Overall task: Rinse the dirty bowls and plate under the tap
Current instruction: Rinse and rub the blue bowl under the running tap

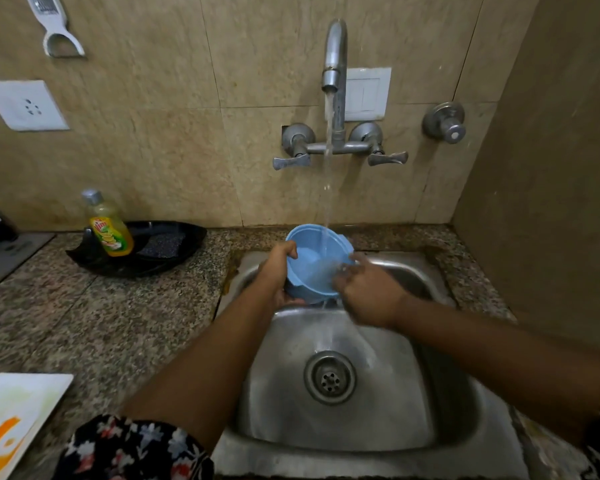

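Bowl under running tap, above sink; gripped at rim by left hand, rubbed inside by right hand, fingers loose. Left of sink, smeared plate unrinsed. Likely early; other bowls unseen.

Beige tiled wall with a socket above a speckled granite counter

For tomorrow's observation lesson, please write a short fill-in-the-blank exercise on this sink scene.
1. The left hand grips a bowl coloured ____.
2. Water from the tap falls into the ____.
3. The soap bottle stands on a black ____.
4. The stained white plate lies on the ____.

Missing words: blue; bowl; tray; counter
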